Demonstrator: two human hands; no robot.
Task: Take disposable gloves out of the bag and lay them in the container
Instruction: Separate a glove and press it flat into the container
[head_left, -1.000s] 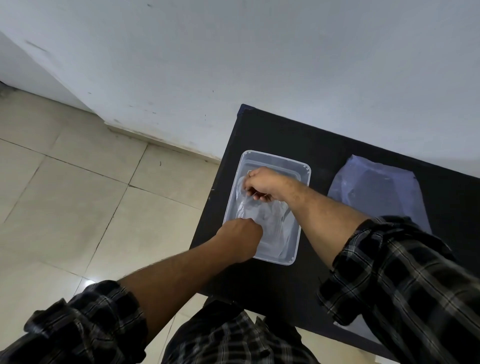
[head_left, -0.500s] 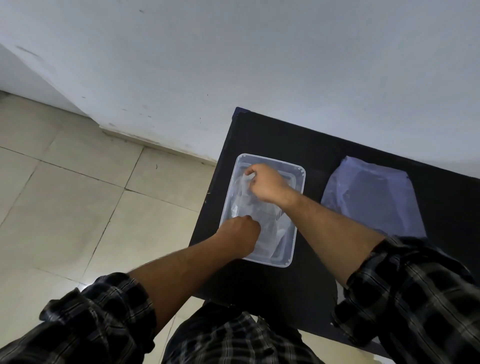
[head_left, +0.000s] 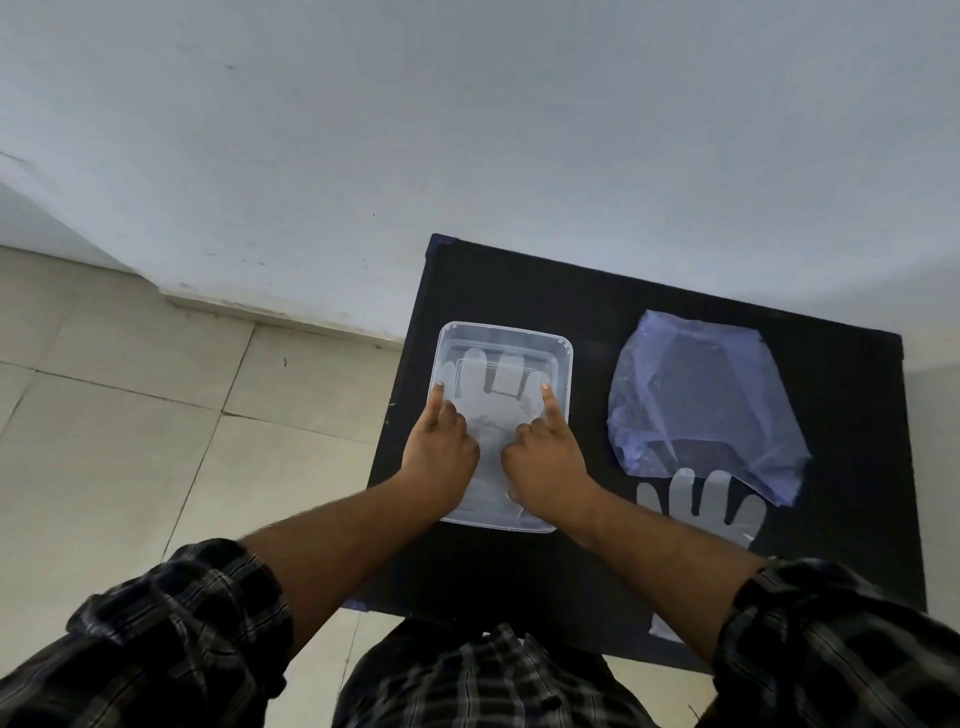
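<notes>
A clear plastic container (head_left: 567, 358) stands on the left part of a black table (head_left: 519, 283). A see-through disposable glove (head_left: 491, 402) lies flat inside it, fingers pointing away from me. Both my hands are in the container on top of this glove. My left hand (head_left: 441, 452) presses its left edge with the index finger stretched out and the other fingers curled. My right hand (head_left: 545, 457) does the same on the right edge. To the right lies a bluish plastic bag (head_left: 696, 395), and another glove (head_left: 701, 501) sticks out from under its near edge.
The table stands against a pale wall (head_left: 467, 130). Its left edge drops to a tiled floor (head_left: 156, 415). My checked sleeves and shirt fill the bottom of the view. Bare black tabletop lies between the container and the bag.
Both hands have spread the glove flat in the container; the right hand came back from the far end, and index fingers now press its two sides. The view shifted left, so the bag shows whole.
</notes>
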